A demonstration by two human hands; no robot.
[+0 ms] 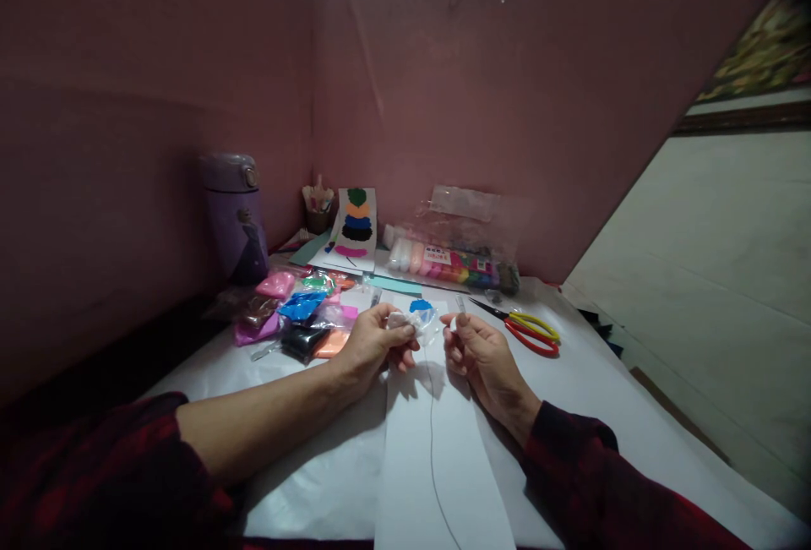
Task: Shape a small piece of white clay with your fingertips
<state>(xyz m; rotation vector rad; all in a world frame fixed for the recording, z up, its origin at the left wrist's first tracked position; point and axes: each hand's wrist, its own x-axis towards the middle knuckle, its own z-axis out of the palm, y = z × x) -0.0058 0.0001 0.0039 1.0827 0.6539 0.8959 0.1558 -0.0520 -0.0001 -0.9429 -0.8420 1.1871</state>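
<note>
My left hand (378, 342) is closed on a small clear plastic packet of white modelling clay (405, 321), held above a long white paper strip (418, 457). To its right, my right hand (485, 351) pinches a small white lump, apparently clay (452, 324), between thumb and fingers. The hands are a short gap apart. A patch of blue clay (421, 306) shows on the strip just beyond the packet. Down the strip runs a thin dark curved line (432, 440). My fingers hide part of the packet.
Colourful clay packets (302, 307) are heaped at left, near a purple bottle (236, 220). Behind stand a cup of sticks (318, 210), a card with coloured clay patches (356, 225) and a bag of clay (449, 258). Scissors (532, 332) lie at right. Pink panels enclose the back.
</note>
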